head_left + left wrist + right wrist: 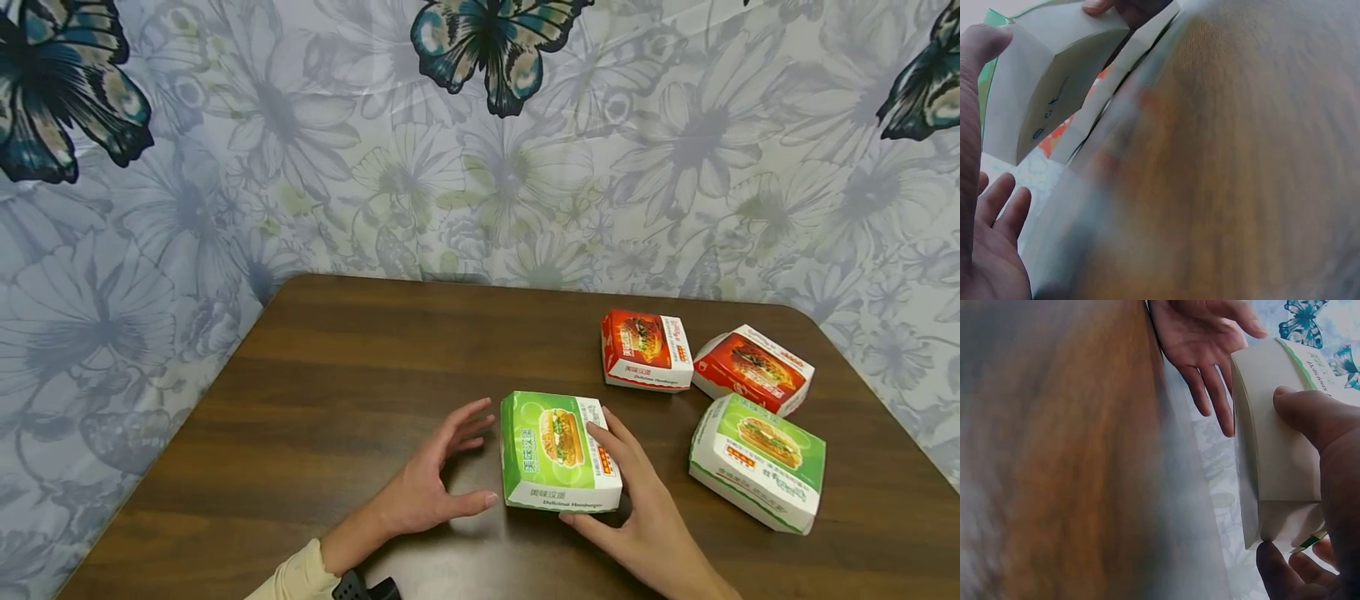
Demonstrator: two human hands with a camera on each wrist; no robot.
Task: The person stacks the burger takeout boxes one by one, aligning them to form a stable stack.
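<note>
Gripping a green-and-white cardboard burger box (562, 454) between thumb and fingers, the right hand (641, 508) holds it just above the brown wood-grain table (360, 375), between the 2 hands. The left hand (438, 487), fingers spread and thumb apart, is near the box's opposite side, not touching it. Beyond the right hand sit 2 red-and-white cardboard burger boxes (647, 350), the one farther right turned at an angle. To the right of the right hand is a 2nd green-and-white cardboard box (761, 458). Behind the left hand is a cream sleeve (296, 575).
</note>
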